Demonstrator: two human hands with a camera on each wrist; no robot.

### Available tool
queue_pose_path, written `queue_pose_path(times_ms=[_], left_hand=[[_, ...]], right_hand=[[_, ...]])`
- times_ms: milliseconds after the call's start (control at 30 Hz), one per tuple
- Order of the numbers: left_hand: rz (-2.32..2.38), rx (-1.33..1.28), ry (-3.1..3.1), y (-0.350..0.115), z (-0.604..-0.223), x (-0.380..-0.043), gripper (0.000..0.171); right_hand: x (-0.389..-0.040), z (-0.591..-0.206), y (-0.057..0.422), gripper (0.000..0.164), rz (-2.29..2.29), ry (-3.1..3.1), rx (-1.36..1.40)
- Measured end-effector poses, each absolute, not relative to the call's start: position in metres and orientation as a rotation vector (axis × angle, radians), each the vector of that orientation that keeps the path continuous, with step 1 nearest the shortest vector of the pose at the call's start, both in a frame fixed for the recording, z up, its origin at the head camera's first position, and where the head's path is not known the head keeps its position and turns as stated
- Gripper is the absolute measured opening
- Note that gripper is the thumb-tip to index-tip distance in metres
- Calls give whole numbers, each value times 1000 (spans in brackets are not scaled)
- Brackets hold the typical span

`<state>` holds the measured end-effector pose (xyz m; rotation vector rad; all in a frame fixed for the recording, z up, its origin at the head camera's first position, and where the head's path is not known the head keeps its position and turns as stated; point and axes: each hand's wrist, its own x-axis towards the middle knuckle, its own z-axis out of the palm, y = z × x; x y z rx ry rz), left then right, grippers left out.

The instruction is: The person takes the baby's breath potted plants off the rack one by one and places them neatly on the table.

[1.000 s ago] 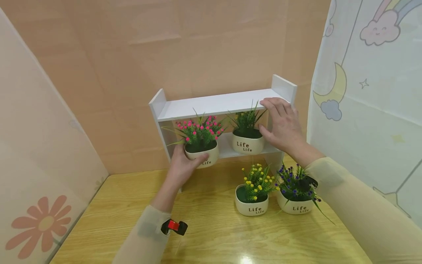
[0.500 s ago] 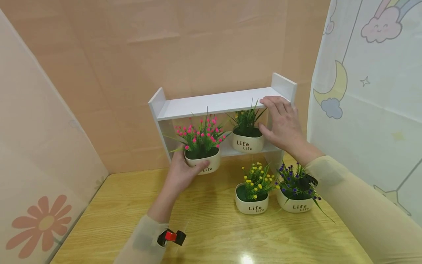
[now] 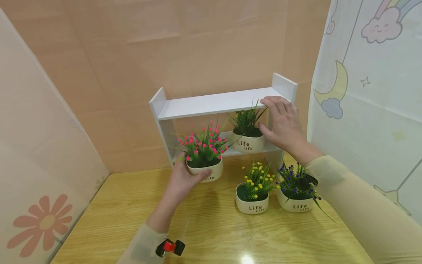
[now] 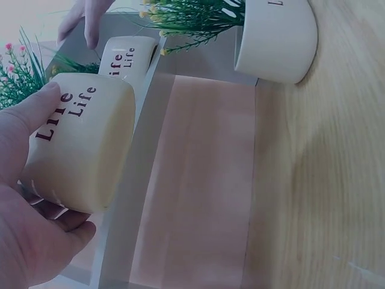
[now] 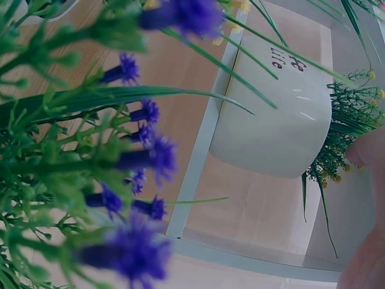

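My left hand (image 3: 184,176) holds a cream flowerpot (image 3: 211,174) with pink flowers, thumb across its front and fingers around the far side. The pot hangs in front of the white shelf (image 3: 217,102), lower than its middle board; its underside shows in the left wrist view. My right hand (image 3: 281,119) rests at the right end of the shelf, fingertips on the top board and thumb spread below it. Close beside that thumb, a cream pot of green grass with small yellow flowers (image 3: 248,144) stands on the middle board.
On the wooden table (image 3: 211,227), a yellow-flowered pot (image 3: 252,207) and a purple-flowered pot (image 3: 295,205) stand side by side before the shelf's right half. Purple flowers (image 5: 147,159) fill much of the right wrist view. An orange-brown backdrop (image 3: 217,44) rises behind.
My left hand has brought the pink-flowered pot down and slightly to the right, out from the level of the middle board. The right hand and the other pots stay in place.
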<state>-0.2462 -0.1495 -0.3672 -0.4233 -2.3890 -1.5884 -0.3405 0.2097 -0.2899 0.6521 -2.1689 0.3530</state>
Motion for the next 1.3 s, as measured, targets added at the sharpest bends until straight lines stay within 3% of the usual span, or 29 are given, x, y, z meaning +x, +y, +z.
queue_pose_path(times_ms=[700,1300], left_hand=[[-1581,-318,-2468,-150,-403,-229,112],[-1567,-263,-2549,-149,-439,-221,102]], right_hand=[[-342,-291,211,75,349,-2161,657],[-339,-290,209,75,344,-2153,655]])
